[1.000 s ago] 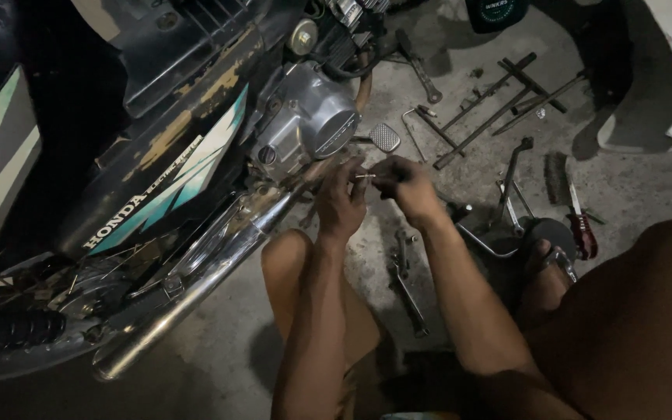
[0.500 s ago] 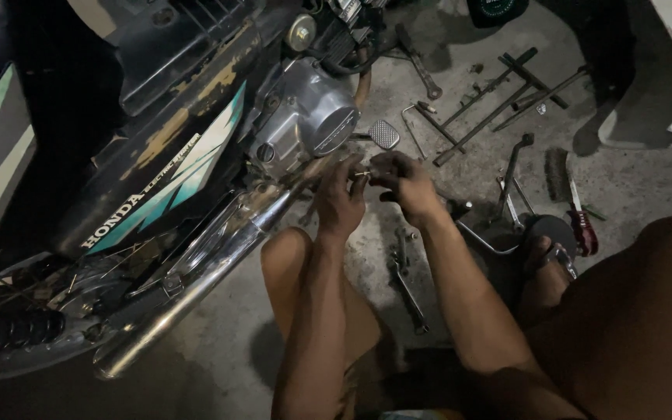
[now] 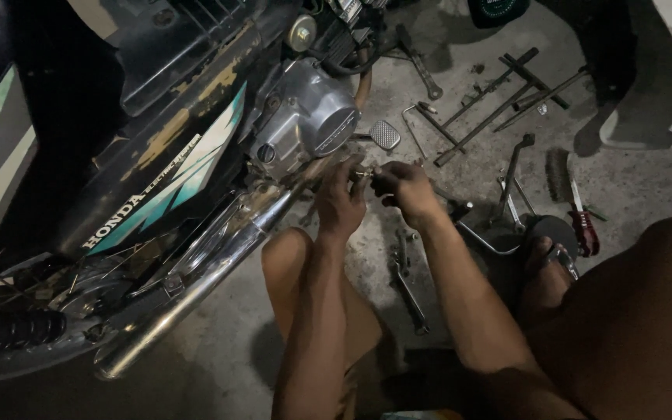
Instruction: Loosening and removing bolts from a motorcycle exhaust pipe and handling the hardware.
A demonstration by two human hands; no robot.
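Head cam is showing both hands meeting right under the engine cover (image 3: 309,117): left hand (image 3: 340,204) and right hand (image 3: 404,189) are pinching a small metal part (image 3: 363,173) between them, beside the exhaust pipe (image 3: 211,276), sitting closer to the left.

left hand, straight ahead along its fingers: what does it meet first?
Probably the silver engine cover. The left hand points up the frame toward it, past the small part pinched between both hands. Depth is unclear, so the chrome exhaust pipe beside it might come first.

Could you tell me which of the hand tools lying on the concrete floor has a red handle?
The wire brush right of the hands; its red handle sets it apart from the bare metal wrenches and bars.
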